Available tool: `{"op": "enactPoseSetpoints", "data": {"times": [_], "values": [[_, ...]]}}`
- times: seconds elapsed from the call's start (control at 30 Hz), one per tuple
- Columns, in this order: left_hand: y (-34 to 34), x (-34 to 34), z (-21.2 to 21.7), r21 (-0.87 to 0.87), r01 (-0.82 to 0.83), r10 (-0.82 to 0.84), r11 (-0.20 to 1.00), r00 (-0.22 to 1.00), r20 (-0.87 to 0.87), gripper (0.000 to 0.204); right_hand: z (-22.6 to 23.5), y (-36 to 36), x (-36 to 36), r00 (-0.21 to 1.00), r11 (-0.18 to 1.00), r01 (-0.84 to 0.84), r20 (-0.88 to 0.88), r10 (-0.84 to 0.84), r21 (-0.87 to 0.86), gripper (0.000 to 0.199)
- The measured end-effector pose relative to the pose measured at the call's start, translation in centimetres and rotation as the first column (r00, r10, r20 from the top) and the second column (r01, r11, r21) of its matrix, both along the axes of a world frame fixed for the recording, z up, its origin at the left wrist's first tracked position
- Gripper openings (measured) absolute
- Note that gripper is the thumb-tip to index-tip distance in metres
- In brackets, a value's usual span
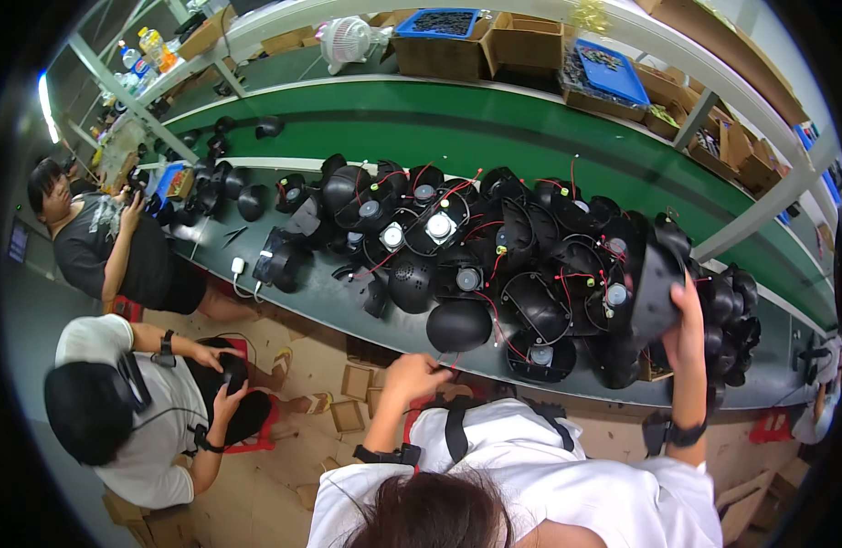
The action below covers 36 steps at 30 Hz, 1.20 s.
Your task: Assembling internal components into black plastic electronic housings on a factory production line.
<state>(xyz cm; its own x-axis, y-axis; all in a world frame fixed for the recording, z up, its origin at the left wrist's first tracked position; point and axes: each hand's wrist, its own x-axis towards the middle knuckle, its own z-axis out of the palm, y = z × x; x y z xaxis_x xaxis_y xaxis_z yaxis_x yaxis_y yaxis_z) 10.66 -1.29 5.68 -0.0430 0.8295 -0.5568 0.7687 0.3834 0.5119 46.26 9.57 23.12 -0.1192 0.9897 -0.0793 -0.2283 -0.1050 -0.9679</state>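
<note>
My right hand (686, 327) grips a curved black plastic shell (656, 288), raised at the right end of a heap of similar parts. At the bench's front edge, my left hand (415, 375) is closed, its fingertips pressed together. A thin red wire shows beside those fingertips, but what they hold is too small to make out. Just beyond them lies a smooth rounded black shell (458, 325). Behind it are open shells with round silver speakers (468, 279) and red wires, and a black cover with small holes (411, 281).
The dark bench (343, 315) runs left to right, with a green wall behind it. A shelf above carries a white fan (344, 44), blue trays (613, 75) and cardboard boxes. A white charger (238, 266) lies left. Two other people are on the left, one holding a black part (232, 370).
</note>
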Motion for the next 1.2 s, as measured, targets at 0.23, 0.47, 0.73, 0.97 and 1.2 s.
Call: {"op": "enactPoseSetpoints", "data": {"times": [0.23, 0.47, 0.73, 0.97, 1.2], "values": [[-5.6, 2.7, -10.6, -0.171, -0.040, 0.137, 0.984, 0.787, 0.602, 0.041, -11.8, -11.5, 7.7, 0.977, 0.953, -0.048, -0.212, -0.018, -0.300, 0.077], [-10.8, -7.1, -14.3, -0.086, -0.510, 0.503, 0.856, 0.779, 0.374, 0.039, -18.1, -12.4, 4.7, 0.945, 0.813, -0.183, -0.327, -0.010, -0.552, 0.069], [-8.4, -14.4, -14.1, -0.060, -0.802, 0.768, 0.594, 0.543, 0.338, 0.024, -20.6, -11.8, 0.9, 0.961, 0.799, -0.242, -0.252, 0.117, -0.551, 0.070], [-26.2, -15.6, -37.6, -0.253, -0.417, 0.487, 0.873, 0.781, 0.392, 0.046, -16.0, -10.1, -4.1, 0.970, 0.827, -0.235, -0.072, 0.231, -0.511, 0.081], [-13.5, -13.3, -42.3, -0.046, 0.165, -0.147, 0.985, 0.953, 0.264, 0.047, -15.8, -15.7, 1.2, 0.987, 0.779, -0.157, -0.065, 0.149, -0.606, 0.089]]}}
